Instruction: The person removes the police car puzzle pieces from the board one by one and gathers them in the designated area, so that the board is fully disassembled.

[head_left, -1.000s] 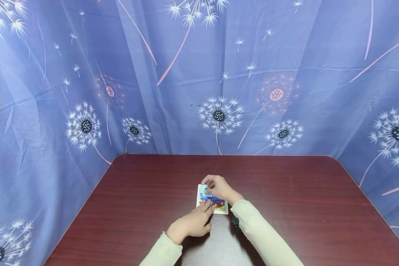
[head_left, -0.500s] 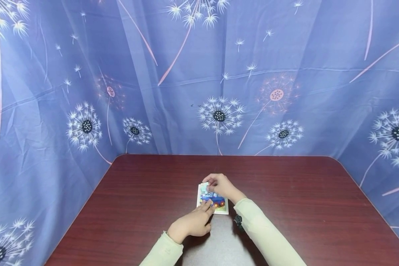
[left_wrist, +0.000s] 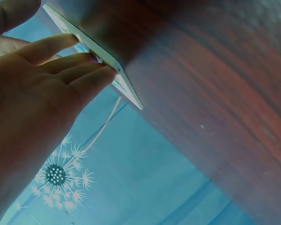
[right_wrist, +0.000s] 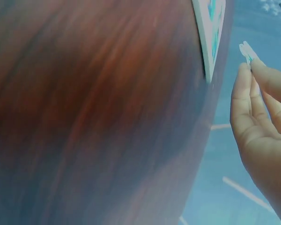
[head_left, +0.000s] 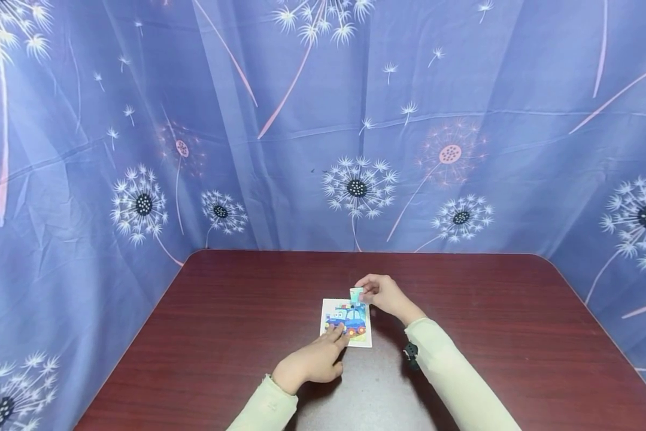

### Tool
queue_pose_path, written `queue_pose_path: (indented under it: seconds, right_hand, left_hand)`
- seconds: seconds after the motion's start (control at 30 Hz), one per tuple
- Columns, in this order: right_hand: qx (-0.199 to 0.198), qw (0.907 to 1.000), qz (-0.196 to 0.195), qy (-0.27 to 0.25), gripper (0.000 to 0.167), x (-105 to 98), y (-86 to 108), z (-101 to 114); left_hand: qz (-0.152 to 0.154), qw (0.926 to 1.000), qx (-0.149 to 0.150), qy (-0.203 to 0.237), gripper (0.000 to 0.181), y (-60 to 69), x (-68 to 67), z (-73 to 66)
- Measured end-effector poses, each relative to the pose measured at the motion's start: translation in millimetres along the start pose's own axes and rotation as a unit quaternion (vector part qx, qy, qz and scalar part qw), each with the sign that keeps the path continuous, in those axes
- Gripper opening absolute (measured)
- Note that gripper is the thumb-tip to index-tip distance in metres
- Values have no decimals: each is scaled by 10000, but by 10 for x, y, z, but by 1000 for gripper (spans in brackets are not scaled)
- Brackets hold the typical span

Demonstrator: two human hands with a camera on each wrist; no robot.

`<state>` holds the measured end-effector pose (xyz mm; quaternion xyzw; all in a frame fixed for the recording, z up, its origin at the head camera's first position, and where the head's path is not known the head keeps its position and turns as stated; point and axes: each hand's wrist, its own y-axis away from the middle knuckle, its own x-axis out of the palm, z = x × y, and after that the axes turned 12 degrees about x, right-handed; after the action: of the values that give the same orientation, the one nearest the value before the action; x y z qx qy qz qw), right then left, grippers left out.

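Note:
A small white-bordered jigsaw puzzle (head_left: 358, 343) with a blue cartoon car lies flat on the table. My left hand (head_left: 314, 358) rests its extended fingertips on the puzzle's lower left part. Between thumb and fingers my right hand (head_left: 387, 295) pinches a light-blue puzzle piece (head_left: 356, 294), raised above the puzzle's top edge. The right wrist view shows that piece (right_wrist: 249, 52) seen nearly edge-on, apart from the board (right_wrist: 205, 44). In the left wrist view, the fingers of the left hand (left_wrist: 42, 89) touch the board (left_wrist: 124, 84) near its edge.
The dark red wooden table (head_left: 236, 311) extends around the puzzle on all sides. Behind and beside it hangs a blue curtain (head_left: 290, 197) printed with dandelions. A small black object (head_left: 411, 353) sits at the right sleeve's cuff.
My right hand has lifted the puzzle piece from the upper left of the puzzle and moved it right and away from the board. The left hand has stayed in place.

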<state>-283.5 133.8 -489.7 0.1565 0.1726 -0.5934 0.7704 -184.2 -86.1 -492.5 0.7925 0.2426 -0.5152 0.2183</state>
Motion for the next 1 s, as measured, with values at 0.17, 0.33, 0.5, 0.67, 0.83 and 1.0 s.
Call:
queue_pose_path:
  seconds: [0.17,0.33,0.5,0.67,0.83,1.0]
  right_hand:
    - [153,9997,-23,-204,22,-173,43,-76]
    - [318,9992,-40,-218,23,-330,67,-190]
    - [501,9987,-22,-114,24,-425,90,-277]
    - [613,9978,94,-223,25,-481,121,-292]
    - [682,9971,177,-281,24,-510,129,-291]
    - [667,9977,74,-71,21,-490,131,-344]
  left_hand:
    - [113,9990,-251,339,63,58,-177,-158]
    - [106,9990,-242,353,61,73,-194,-172]
    - [127,9989,-318,333,63,56,-173,-176]
    - [150,9985,-422,309,64,55,-188,-196]
    - [179,9982,-437,371,64,48,-192,-188]
    - [235,9980,-462,366,64,41,-179,-180]
